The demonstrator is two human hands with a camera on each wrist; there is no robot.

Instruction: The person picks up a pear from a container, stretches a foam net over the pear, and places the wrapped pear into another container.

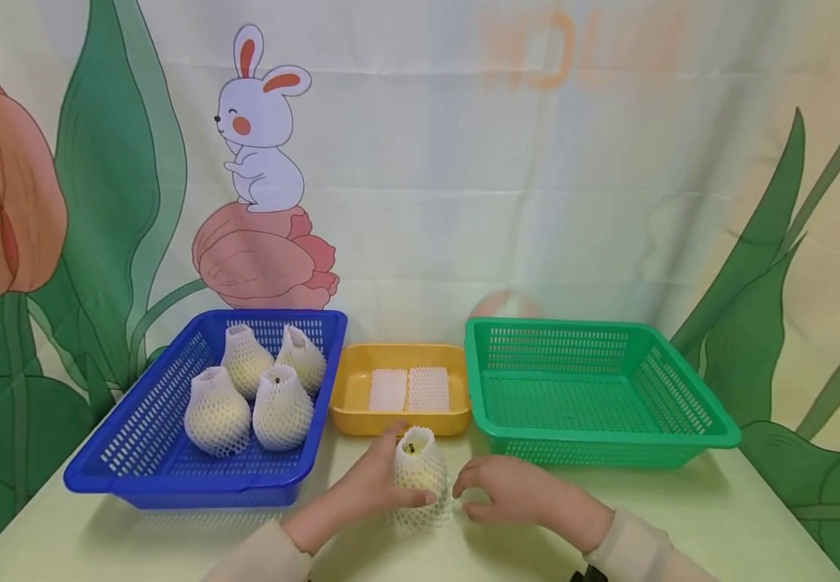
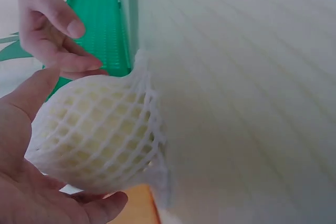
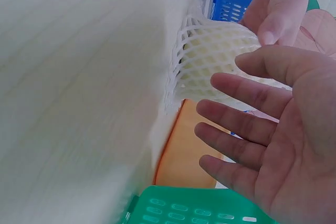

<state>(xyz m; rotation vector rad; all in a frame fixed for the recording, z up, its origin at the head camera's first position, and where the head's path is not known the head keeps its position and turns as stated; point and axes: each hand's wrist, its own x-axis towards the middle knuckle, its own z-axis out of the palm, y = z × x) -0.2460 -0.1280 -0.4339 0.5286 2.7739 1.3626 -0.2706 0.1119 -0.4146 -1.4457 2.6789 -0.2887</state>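
Note:
A pale yellow pear (image 1: 420, 477) in a white foam net stands upright on the table, its stem showing in the net's open top. My left hand (image 1: 372, 482) holds it from the left, the thumb across its front and fingers behind. In the left wrist view, the netted pear (image 2: 100, 129) lies between that thumb and the fingers; the net flares at the table. Just right of the pear is my right hand (image 1: 510, 491). In the right wrist view, the right hand (image 3: 278, 124) has its fingers spread and holds nothing, fingertips close beside the net.
A blue basket (image 1: 194, 487) on the left holds several netted pears (image 1: 217, 412). Behind my hands, a yellow tray (image 1: 398, 423) contains two flat foam nets (image 1: 428, 390). At the right stands a green basket (image 1: 609, 444). A printed curtain (image 1: 405, 178) hangs behind the table.

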